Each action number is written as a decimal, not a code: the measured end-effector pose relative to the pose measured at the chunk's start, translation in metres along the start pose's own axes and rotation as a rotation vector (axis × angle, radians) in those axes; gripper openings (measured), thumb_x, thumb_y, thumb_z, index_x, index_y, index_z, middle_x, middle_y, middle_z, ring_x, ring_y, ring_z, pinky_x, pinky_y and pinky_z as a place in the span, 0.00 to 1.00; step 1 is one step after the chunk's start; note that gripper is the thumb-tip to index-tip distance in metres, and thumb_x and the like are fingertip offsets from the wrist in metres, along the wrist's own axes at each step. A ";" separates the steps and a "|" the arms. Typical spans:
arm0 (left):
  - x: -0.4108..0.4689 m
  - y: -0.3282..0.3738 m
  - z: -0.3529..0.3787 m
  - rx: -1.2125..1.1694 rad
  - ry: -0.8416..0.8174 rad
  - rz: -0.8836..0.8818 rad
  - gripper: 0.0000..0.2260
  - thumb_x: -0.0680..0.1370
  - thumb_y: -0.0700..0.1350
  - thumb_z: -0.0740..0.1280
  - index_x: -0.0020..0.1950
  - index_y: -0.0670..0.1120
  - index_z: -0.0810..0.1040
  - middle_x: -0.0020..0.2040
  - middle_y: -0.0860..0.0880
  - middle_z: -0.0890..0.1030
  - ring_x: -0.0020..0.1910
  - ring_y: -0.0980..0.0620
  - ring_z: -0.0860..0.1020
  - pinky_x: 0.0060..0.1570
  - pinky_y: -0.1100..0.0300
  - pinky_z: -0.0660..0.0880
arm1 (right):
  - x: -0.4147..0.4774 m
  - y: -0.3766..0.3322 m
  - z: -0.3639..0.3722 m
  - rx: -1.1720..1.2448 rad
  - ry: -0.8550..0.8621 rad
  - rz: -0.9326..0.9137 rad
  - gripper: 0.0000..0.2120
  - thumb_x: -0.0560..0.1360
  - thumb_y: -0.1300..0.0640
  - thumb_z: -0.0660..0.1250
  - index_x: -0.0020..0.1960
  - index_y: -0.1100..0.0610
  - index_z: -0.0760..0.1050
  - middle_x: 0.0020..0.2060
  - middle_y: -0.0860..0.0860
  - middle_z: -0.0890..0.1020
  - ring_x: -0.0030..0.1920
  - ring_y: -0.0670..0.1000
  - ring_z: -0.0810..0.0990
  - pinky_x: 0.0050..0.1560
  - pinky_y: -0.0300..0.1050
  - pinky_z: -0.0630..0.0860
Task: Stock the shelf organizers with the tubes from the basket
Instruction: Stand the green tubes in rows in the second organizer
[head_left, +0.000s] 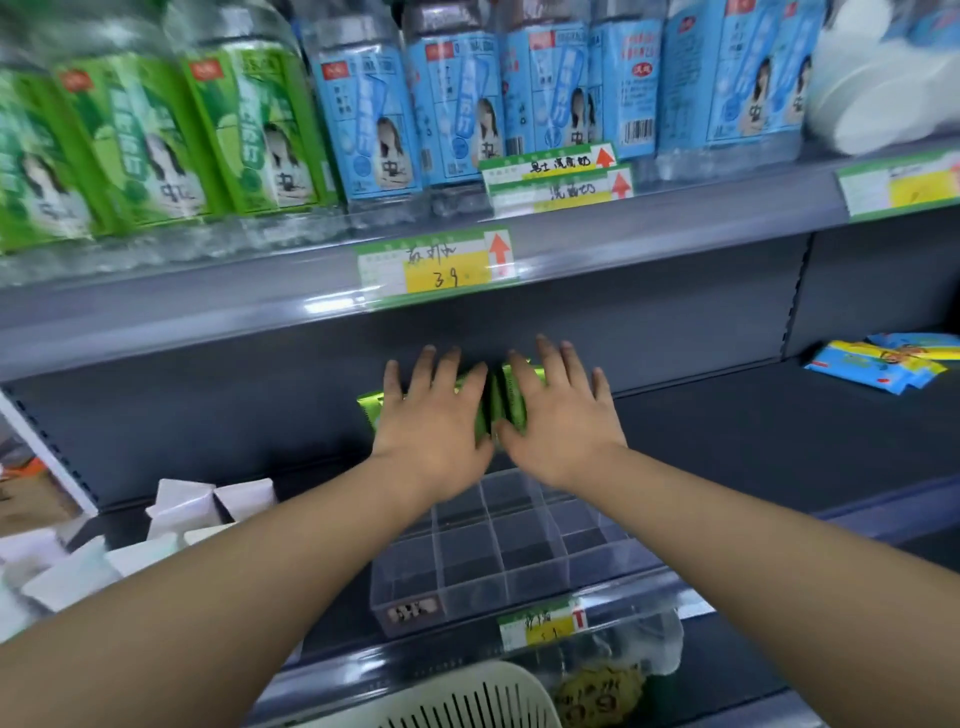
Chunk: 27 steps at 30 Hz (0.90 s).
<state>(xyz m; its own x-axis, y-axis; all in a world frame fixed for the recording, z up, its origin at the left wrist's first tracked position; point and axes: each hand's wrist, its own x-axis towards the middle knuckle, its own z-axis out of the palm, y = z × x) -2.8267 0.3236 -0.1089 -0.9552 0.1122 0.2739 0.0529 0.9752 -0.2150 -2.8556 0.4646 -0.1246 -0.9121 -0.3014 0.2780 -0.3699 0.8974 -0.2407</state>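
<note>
— Where to look for the tubes?

— Just behind the clear organizer (493, 551), further back on the same shelf: green tubes (500, 402) lying side by side, pinned under two palms.

— And the hands?

— Left hand (434, 421) and right hand (561, 415) flat on top of them, fingers straight and spread, thumbs almost meeting. Pressing down, curled round nothing.

— Any writing to read?

— Above the organizer, on the upper shelf's edge: a green-and-yellow price tag (436, 265), handwritten "3.9", red arrow pointing up. Higher still, green-labelled bottles (156, 130) and blue-labelled bottles (457, 104), print too blurred to make out. Right under the organizer's front, a smaller tag (543, 621), figures unclear.

— The basket?

— Below the organizer, at the bottom of the view: white slotted basket (467, 696). Left of the organizer, white cartons (197, 504); far to its right, blue packets (883, 364).
</note>
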 end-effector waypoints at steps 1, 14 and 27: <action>-0.008 -0.002 -0.002 -0.001 0.000 -0.008 0.32 0.77 0.60 0.57 0.77 0.52 0.48 0.77 0.47 0.48 0.77 0.44 0.44 0.73 0.38 0.45 | -0.006 -0.005 -0.001 0.000 -0.002 -0.009 0.34 0.76 0.42 0.56 0.76 0.47 0.43 0.77 0.50 0.41 0.76 0.55 0.38 0.74 0.62 0.43; -0.141 -0.018 0.012 0.009 0.029 -0.042 0.35 0.76 0.60 0.57 0.78 0.49 0.47 0.78 0.45 0.48 0.77 0.45 0.43 0.74 0.42 0.44 | -0.106 -0.067 0.020 -0.101 -0.096 -0.138 0.37 0.78 0.40 0.54 0.76 0.49 0.36 0.76 0.50 0.36 0.76 0.54 0.34 0.75 0.58 0.42; -0.246 -0.025 0.058 -0.121 -0.126 -0.130 0.35 0.77 0.62 0.55 0.78 0.49 0.46 0.78 0.47 0.47 0.77 0.48 0.43 0.75 0.46 0.44 | -0.197 -0.094 0.087 -0.065 -0.296 -0.240 0.38 0.78 0.42 0.56 0.77 0.50 0.37 0.76 0.52 0.37 0.76 0.54 0.36 0.75 0.55 0.42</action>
<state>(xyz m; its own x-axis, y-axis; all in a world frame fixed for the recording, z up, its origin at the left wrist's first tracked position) -2.6101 0.2603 -0.2253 -0.9847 -0.0330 0.1712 -0.0455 0.9965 -0.0699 -2.6566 0.4113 -0.2374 -0.8159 -0.5771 0.0361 -0.5759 0.8056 -0.1389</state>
